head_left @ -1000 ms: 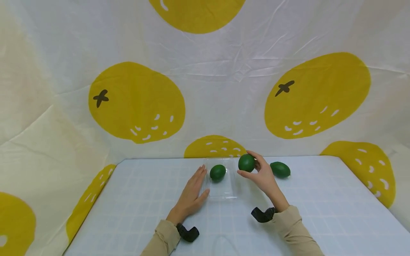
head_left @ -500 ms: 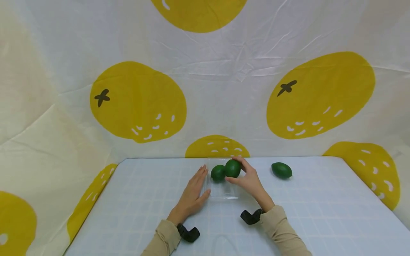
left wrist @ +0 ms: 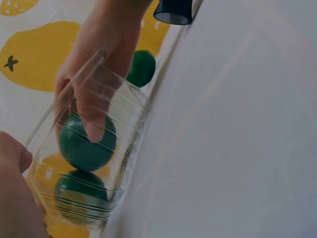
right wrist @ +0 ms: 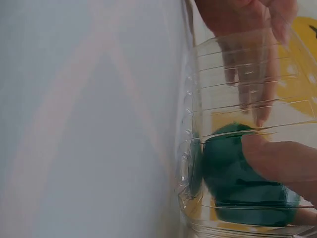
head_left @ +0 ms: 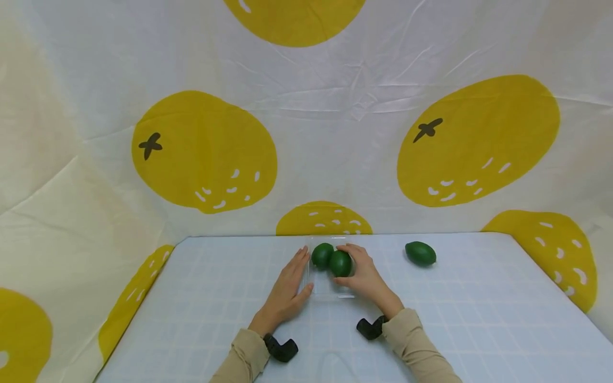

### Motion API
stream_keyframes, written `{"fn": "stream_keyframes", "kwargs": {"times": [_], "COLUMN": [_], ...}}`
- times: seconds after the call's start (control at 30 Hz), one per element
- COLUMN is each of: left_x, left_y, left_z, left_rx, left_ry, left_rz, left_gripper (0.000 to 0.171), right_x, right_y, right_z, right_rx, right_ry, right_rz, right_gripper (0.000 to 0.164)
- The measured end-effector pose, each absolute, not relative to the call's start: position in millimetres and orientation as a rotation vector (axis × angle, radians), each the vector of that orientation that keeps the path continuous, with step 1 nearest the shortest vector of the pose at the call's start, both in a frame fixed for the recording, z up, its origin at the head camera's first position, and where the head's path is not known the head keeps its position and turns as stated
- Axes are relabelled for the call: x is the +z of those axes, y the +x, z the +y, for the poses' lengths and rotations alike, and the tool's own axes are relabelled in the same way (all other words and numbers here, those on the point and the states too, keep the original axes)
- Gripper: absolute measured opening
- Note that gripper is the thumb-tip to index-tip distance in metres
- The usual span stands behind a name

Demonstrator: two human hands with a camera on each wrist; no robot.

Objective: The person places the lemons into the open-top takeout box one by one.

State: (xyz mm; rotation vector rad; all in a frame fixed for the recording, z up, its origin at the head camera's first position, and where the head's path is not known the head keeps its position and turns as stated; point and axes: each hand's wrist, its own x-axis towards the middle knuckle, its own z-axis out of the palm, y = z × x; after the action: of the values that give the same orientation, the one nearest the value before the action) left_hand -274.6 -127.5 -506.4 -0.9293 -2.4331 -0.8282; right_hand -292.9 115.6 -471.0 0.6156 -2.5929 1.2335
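A clear plastic box (head_left: 325, 289) stands on the table with two green limes inside, side by side. My right hand (head_left: 366, 275) reaches in from the right and grips the nearer lime (head_left: 340, 264) between thumb and fingers. Against it, at the left, lies the other lime (head_left: 322, 256). My left hand (head_left: 286, 290) rests along the box's left wall, fingers straight and thumb spread. Through the clear wall in the left wrist view, my right thumb lies on the gripped lime (left wrist: 84, 153). The right wrist view also shows that lime (right wrist: 228, 166) under the thumb.
A third lime (head_left: 420, 254) lies on the table to the right of the box. The table (head_left: 230, 276) has a pale checked cloth. Behind it hangs a white cloth (head_left: 330, 133) printed with yellow fruit. A black wrist camera (head_left: 281, 349) is strapped to each wrist.
My right hand has carried its lime left from beside the box, then down inside next to the first lime, which has shifted slightly. My left hand has stayed at the box's left wall.
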Motion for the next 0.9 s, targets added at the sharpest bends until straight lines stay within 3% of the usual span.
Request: {"fn": "stream_keyframes", "kwargs": {"times": [0.33, 0.9], "left_x": [-506.0, -506.5], "left_y": [-274.9, -274.5], "left_z": [-127.0, -125.7], "left_rx": [-0.816, -0.806], "left_ry": [-0.916, -0.909], "left_rz": [-2.469, -2.482], "left_gripper": [0.068, 0.068], "right_x": [-468.8, -461.0], "right_y": [-293.1, -286.8], "right_z": [115.7, 116.6], "right_rx": [1.056, 1.188], "right_ry": [0.683, 0.670], "right_rz": [-2.671, -2.717], "right_gripper": [0.074, 0.081]}}
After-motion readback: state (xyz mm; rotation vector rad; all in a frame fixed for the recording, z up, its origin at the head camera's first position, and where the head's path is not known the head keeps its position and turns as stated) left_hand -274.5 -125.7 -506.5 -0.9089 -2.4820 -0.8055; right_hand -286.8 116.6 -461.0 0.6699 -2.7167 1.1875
